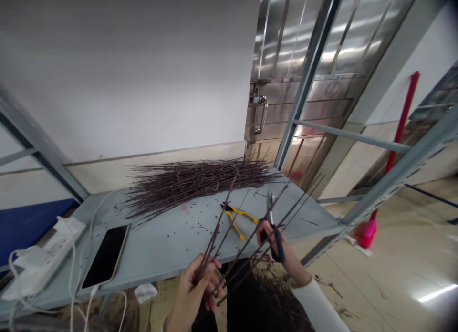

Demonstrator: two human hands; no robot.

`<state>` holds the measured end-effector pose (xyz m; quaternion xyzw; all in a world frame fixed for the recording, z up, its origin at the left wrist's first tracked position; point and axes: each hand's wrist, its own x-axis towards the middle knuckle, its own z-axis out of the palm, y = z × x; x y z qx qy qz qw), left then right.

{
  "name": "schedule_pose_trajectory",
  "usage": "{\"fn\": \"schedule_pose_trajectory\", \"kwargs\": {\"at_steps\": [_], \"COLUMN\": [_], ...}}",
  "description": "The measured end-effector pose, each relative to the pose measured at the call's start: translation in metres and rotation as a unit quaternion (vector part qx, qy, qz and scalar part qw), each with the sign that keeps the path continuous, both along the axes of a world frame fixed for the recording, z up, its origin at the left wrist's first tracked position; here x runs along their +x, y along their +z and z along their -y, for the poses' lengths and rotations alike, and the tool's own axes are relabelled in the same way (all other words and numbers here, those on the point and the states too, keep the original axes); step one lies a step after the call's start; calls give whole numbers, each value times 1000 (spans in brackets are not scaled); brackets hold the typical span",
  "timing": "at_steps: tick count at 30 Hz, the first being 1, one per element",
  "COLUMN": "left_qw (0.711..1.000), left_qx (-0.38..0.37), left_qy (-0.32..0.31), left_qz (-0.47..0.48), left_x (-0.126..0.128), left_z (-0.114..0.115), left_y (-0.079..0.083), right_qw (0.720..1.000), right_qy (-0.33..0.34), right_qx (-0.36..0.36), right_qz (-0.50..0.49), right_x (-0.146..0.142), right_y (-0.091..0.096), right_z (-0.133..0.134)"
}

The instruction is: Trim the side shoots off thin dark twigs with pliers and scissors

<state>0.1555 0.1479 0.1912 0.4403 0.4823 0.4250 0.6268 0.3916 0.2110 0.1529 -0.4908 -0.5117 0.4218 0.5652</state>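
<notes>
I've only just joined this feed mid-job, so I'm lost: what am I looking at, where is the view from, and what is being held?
There is no machine here. You are seeing a person's two bare hands from a single camera worn on their head, looking forward and down. The left hand holds a few long dark twigs. The right hand holds scissors with dark blue handles. On the grey metal shelf lie a pile of twigs, yellow-handled pliers, a phone and a white power strip.
</notes>
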Motion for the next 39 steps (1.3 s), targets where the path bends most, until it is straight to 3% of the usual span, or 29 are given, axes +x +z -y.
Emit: {"fn": "schedule_pose_trajectory", "kwargs": {"at_steps": [6,10,17,24,32,39], "left_qw": [1000,998,996,995,994,992], "left_qx": [1,21,42,50,41,48], "left_qy": [18,37,39,33,-1,-8], "left_qz": [-24,-39,-64,-76,-105,-118], "left_x": [2,1,0,0,-4,-7], "left_z": [1,0,2,5,3,2], "left_y": [12,15,10,16,6,4], "right_qw": [983,964,946,939,936,941], "right_qy": [163,229,261,263,244,249], "right_qx": [21,49,55,50,109,60], "right_qz": [77,127,185,214,227,221], "right_x": [-4,-1,3,8,6,6], "right_y": [31,57,94,99,100,89], "right_z": [-4,2,14,17,13,8]}}
